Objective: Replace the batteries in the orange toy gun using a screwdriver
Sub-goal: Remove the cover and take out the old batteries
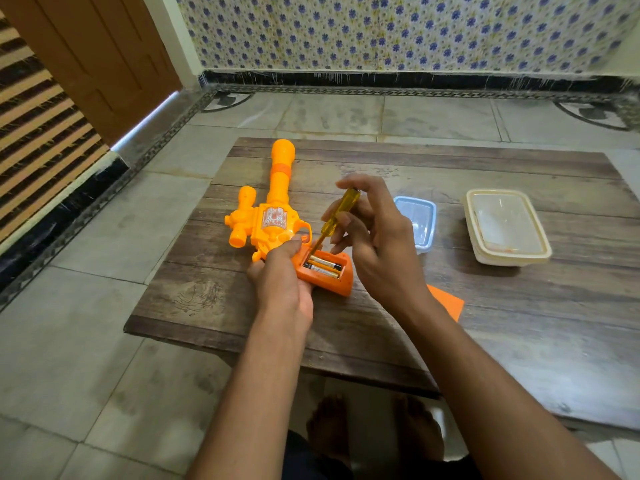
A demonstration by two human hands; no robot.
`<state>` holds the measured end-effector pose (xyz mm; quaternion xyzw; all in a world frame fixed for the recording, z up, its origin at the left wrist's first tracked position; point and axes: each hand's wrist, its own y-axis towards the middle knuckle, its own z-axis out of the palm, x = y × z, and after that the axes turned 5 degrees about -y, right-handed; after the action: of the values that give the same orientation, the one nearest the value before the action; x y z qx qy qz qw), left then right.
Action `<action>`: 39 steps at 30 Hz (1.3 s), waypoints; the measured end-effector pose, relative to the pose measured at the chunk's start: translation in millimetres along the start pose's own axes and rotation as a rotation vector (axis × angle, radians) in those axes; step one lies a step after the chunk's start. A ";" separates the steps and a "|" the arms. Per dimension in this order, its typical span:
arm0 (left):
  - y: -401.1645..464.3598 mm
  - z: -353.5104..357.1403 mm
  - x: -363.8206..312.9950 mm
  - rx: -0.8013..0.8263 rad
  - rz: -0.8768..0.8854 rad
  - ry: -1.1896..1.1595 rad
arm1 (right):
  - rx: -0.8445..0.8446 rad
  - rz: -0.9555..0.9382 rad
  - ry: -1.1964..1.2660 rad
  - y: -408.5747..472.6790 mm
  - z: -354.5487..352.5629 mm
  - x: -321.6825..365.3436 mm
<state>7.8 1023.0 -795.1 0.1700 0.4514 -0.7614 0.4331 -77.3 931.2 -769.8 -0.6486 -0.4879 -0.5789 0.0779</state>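
The orange toy gun (266,216) lies flat on the low wooden table (519,323), barrel pointing away, its grip opened so two batteries (322,266) show side by side in the compartment. The left hand (280,275) grips the gun at the grip, fingers curled round it. The right hand (374,237) pinches a yellow-handled screwdriver (337,216) (tip down at the compartment's edge). Under the right wrist lies an orange cover (448,301). Further right sit a small blue container (417,220) and a cream container (505,226).
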 end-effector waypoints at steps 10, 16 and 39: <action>-2.3 0.3 -1.3 -0.023 0.014 0.027 | -0.020 -0.017 -0.079 0.8 0.1 -1.2; -2.3 1.0 -0.9 -0.019 0.008 0.034 | -0.050 -0.085 -0.190 0.1 1.9 -0.7; 1.6 -2.8 -1.9 0.061 0.013 0.029 | -0.059 -0.275 -0.215 20.3 28.0 -9.6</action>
<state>9.8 1026.0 -796.2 0.1971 0.4330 -0.7696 0.4259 -42.3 934.3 -777.1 -0.6357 -0.5606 -0.5255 -0.0737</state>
